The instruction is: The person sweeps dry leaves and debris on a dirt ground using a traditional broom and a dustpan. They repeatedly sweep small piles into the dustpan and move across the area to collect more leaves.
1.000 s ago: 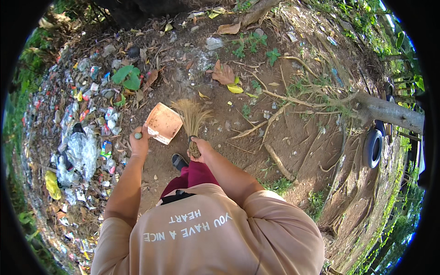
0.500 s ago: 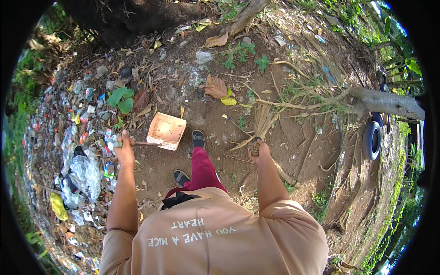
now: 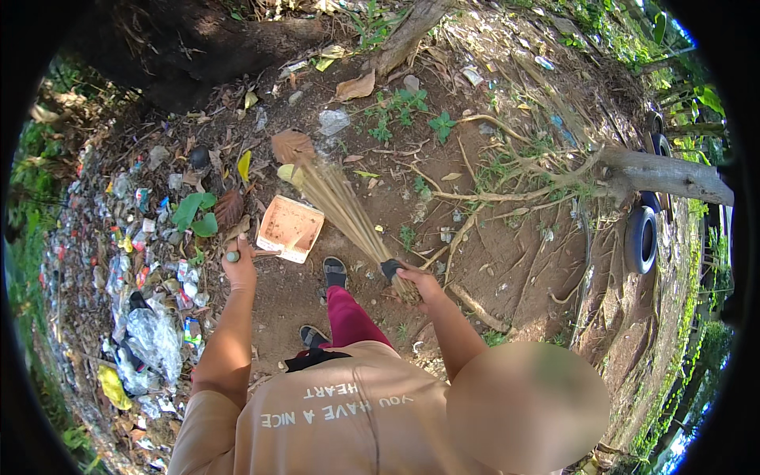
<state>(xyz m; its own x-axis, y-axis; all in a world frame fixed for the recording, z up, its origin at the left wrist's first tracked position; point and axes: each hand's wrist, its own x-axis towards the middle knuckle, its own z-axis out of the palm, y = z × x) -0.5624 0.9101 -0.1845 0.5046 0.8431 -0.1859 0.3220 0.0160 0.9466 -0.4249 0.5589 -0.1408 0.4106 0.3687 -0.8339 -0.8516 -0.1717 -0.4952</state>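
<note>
My left hand (image 3: 240,269) is closed around the stick handle of a shallow, pale orange dustpan (image 3: 291,223), which lies on the dirt ahead of my feet. Some brown bits of dirt show inside the pan. In my right hand (image 3: 422,285) is a stick broom (image 3: 348,210), gripped near its dark binding. Its bristles fan out toward the far left and reach beyond the pan's right side. At their tips lies a large brown dry leaf (image 3: 291,146), and a yellow leaf (image 3: 244,166) rests further left.
Mixed litter with plastic bags (image 3: 153,336) covers the ground on the left. A green-leafed plant (image 3: 194,214) grows beside the pan. Tree roots (image 3: 491,196) spread from a trunk (image 3: 673,176) on the right, where old tires (image 3: 641,237) stand. A dark log (image 3: 198,43) lies at the back.
The broom has swung from the right toward the left, and the brown leaf and yellow leaves have shifted left with it. My left hand has moved slightly right and down.
</note>
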